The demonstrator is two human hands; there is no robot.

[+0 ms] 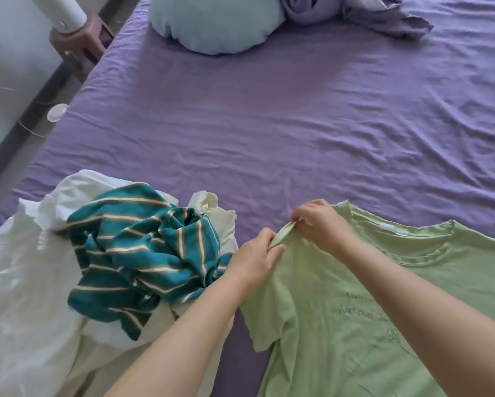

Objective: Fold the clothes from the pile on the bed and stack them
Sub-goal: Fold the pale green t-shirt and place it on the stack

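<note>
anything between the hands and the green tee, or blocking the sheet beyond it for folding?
Nothing visible. The left hand and right hand already pinch the green T-shirt at its sleeve edge. The purple sheet beyond it is bare; the clothes pile sits off to the left, apart from the shirt.

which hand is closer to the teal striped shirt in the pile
Left. The left hand pinches the green T-shirt's sleeve right beside the teal striped shirt. The right hand grips the same sleeve farther to the right.
</note>
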